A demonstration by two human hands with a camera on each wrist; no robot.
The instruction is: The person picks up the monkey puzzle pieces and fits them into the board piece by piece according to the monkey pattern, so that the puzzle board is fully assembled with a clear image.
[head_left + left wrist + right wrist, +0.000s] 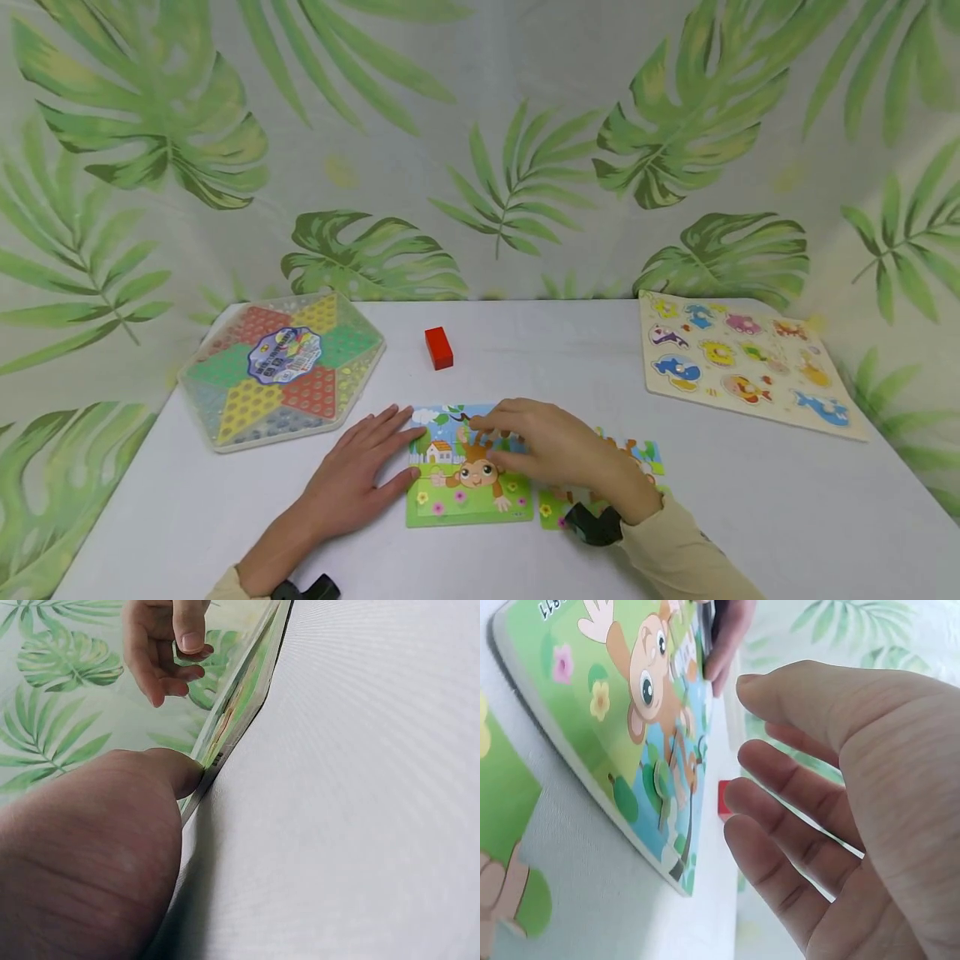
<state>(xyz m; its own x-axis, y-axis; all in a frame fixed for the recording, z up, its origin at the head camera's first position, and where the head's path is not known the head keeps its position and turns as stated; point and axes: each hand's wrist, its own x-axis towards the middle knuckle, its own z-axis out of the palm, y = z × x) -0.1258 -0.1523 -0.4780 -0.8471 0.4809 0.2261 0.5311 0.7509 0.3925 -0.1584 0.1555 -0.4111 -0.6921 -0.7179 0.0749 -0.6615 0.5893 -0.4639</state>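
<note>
A jigsaw puzzle board (438, 518) with a smiling monkey, a small house and flowers lies flat on the white table. My left hand (363, 467) rests at its left side, fingers spread, with the thumb and forefinger at the board's edge. Over the board's upper right part hovers my right hand (555, 442), its fingers loosely bent. In the right wrist view nothing sits between those fingers, and some puzzle pieces (662, 780) near the board's top edge stand slightly raised. A second monkey picture (551, 510) lies to the right, partly hidden under my right forearm.
A red block (439, 348) lies behind the puzzle board. At the back left is a hexagonal board with a colored star (255, 408). A wooden peg puzzle with sea animals (720, 392) lies at the back right. Leaf-patterned cloth (517, 183) hangs behind the table.
</note>
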